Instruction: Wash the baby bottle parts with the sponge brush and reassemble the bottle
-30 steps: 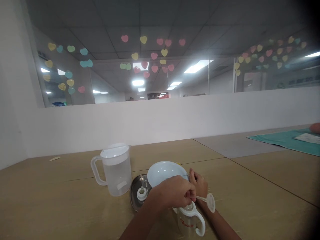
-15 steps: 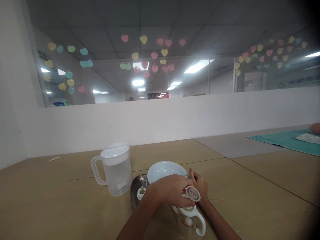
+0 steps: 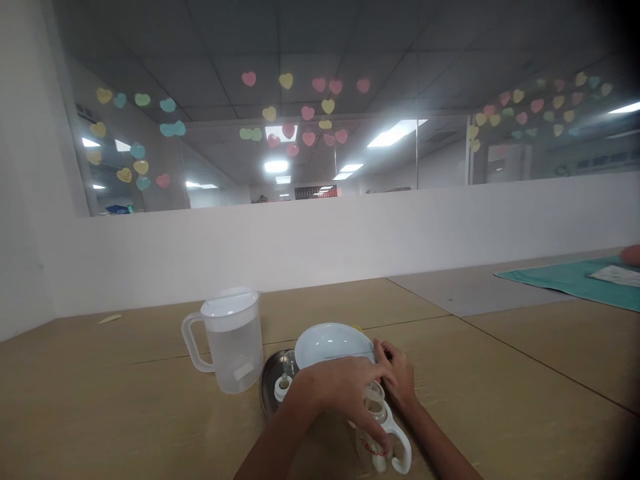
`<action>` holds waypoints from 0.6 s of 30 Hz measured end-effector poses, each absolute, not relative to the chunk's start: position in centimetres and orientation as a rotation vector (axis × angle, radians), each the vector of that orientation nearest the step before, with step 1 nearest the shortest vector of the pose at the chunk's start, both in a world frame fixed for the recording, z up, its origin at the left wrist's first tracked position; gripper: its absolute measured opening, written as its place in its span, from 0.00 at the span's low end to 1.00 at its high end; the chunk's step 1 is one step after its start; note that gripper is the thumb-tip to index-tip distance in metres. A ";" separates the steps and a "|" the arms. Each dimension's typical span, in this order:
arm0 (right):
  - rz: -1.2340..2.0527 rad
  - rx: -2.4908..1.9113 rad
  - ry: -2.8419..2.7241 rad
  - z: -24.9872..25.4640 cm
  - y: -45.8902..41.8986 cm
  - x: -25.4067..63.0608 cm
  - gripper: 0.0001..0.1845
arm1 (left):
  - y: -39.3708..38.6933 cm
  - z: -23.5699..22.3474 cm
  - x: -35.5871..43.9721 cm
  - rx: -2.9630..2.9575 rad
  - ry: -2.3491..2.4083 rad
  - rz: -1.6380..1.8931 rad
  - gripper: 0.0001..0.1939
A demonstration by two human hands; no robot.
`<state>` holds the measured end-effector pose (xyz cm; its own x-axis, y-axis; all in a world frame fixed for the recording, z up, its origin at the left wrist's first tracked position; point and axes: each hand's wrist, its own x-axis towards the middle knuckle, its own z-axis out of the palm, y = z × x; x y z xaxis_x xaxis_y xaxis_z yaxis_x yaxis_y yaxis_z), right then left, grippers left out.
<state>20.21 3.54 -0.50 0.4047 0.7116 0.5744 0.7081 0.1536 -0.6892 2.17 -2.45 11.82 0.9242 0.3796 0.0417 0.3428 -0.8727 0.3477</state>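
Observation:
A clear baby bottle (image 3: 370,453) with white curved handles and red print stands upright, its mouth uncovered. My left hand (image 3: 345,387) reaches over it with thumb and fingers apart. The thumb lies across the front of the bottle, and the fingertips come close to my right hand (image 3: 400,373). Behind the bottle, at the rim of a pale blue bowl (image 3: 325,337), my right hand is closed on what looks like a thin rod (image 3: 345,354) stretching left across the bowl. The rod's far end is hidden.
Left of the bowl, a round metal tray (image 3: 269,383) holds a white bottle collar with teat (image 3: 283,387). Farther left stands a translucent jug (image 3: 235,353). A teal cloth (image 3: 560,283) lies far right, with part of another person's hand (image 3: 631,255) above it.
The round, pale disc with a spiral that was at my left fingers over the bottle is out of sight. My left fingers have spread, and the bottle's mouth now shows.

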 end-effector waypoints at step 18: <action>0.010 -1.663 -1.312 -0.4 3.6 20.0 0.24 | -1.0 13.0 0.4 2.743 1.440 0.249 0.21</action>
<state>20.04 3.64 -0.40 0.4169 0.7433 0.5232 0.7355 0.0624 -0.6747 0.36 -1.00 13.03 0.5578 0.8204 0.1255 0.8150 -0.5700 0.1039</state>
